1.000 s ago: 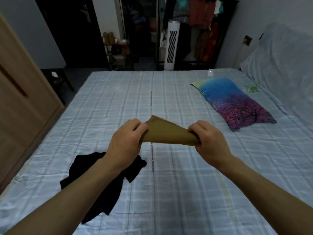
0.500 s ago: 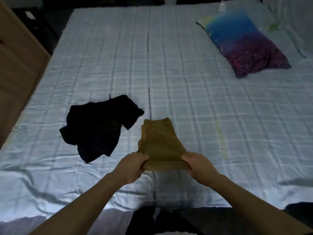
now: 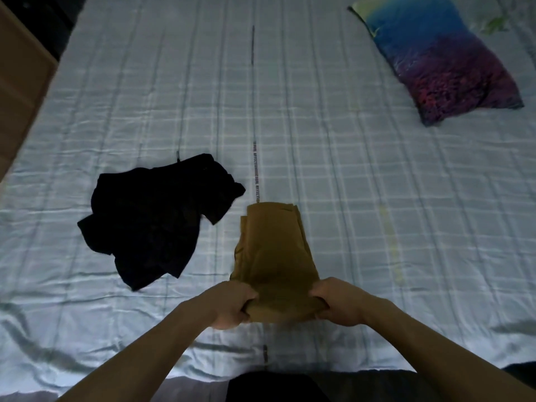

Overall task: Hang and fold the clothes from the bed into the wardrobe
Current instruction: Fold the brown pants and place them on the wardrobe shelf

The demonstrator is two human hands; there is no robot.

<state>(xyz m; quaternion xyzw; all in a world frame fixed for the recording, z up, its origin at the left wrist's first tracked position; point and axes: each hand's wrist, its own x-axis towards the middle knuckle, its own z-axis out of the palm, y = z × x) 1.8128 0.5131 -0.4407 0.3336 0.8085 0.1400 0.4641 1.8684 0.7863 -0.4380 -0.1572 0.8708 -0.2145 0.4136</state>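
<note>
Lowered onto the bed [image 3: 348,169], mustard garment [image 3: 274,256] extends beyond both hands' grip.

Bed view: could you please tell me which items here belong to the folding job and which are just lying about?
Job: brown garment, gripped at its near edge by left hand and right hand; black garment, crumpled on the bed.

Lying about: pillow.
</note>
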